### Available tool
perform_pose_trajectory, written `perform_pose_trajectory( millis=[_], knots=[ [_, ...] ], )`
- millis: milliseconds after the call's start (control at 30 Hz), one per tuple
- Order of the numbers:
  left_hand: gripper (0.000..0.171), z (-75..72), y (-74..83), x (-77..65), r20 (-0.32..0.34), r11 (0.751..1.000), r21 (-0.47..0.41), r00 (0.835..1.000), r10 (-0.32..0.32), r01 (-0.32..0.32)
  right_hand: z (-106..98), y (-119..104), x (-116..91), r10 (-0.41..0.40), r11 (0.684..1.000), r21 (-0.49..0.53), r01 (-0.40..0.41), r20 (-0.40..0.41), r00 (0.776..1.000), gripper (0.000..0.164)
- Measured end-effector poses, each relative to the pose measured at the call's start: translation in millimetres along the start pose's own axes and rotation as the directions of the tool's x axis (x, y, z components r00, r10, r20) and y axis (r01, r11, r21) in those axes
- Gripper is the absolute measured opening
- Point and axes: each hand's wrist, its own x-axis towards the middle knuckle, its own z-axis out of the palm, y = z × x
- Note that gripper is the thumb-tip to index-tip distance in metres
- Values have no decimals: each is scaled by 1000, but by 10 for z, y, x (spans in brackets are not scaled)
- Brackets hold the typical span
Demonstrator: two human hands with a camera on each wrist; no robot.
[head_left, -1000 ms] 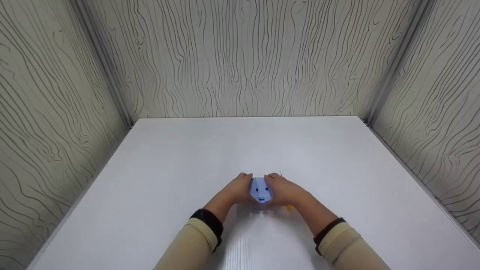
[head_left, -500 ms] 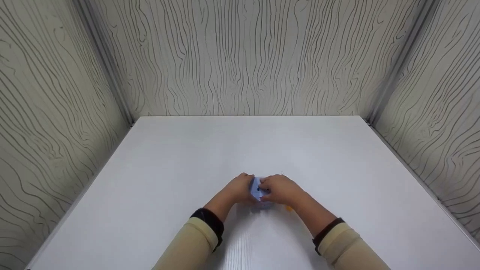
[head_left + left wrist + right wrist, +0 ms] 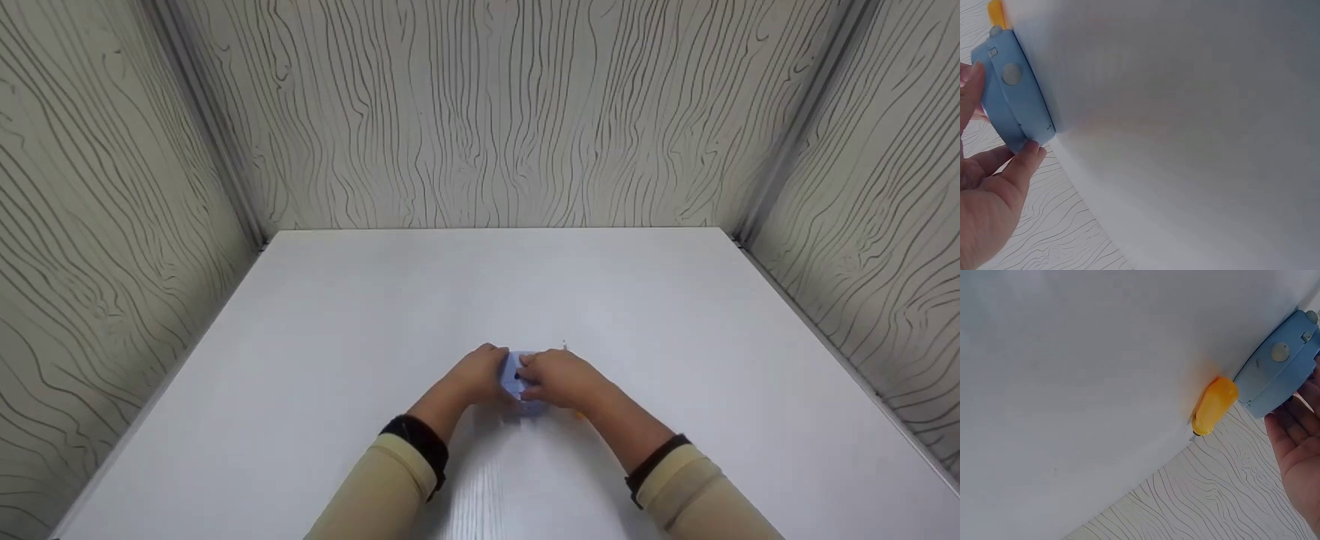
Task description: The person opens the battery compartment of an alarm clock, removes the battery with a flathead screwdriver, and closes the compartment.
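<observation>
A blue plastic casing [image 3: 512,366] with a seam along its side and a round grey button sits between both hands, low over the white table. My left hand [image 3: 480,375] grips its left side; in the left wrist view the fingertips [image 3: 1028,151] lie at the casing's end. My right hand [image 3: 566,379] holds the other side, thumb and fingers bent over its top, which is partly hidden under them. In the right wrist view, the fingers [image 3: 1292,424] reach behind the casing. Right beside it lies a yellow-orange-handled screwdriver [image 3: 1216,405], mostly hidden under the right hand in the head view.
The white tabletop [image 3: 375,315] spreads around the hands. Wood-grain panels stand at the back [image 3: 480,112], the left [image 3: 90,225] and the right [image 3: 885,210], with grey metal posts in the corners.
My right hand has moved from the casing's right edge onto its top, thumb and fingers now covering much of the face with dark holes. My left hand keeps its hold.
</observation>
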Motion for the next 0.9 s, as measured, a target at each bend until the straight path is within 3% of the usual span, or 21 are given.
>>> perform_pose_trajectory(
  millis=[333, 567, 700, 900],
  knots=[
    [81, 4, 5, 38, 3, 999, 37, 1000, -22, 22, -16, 22, 49, 13, 997, 73, -15, 23, 1000, 19],
    [73, -6, 22, 50, -2, 999, 44, 1000, -12, 12, -33, -30, 41, 57, 994, 102, -50, -73, 996, 9],
    [70, -13, 27, 48, -3, 999, 46, 1000, -7, 8, -73, -47, 39, 124, 985, 127, -115, -63, 990, 12],
    [85, -16, 50, 39, 28, 996, -18, 995, -92, 92, -230, 5, 15, 262, 957, 145, -249, -72, 962, 6]
  ],
)
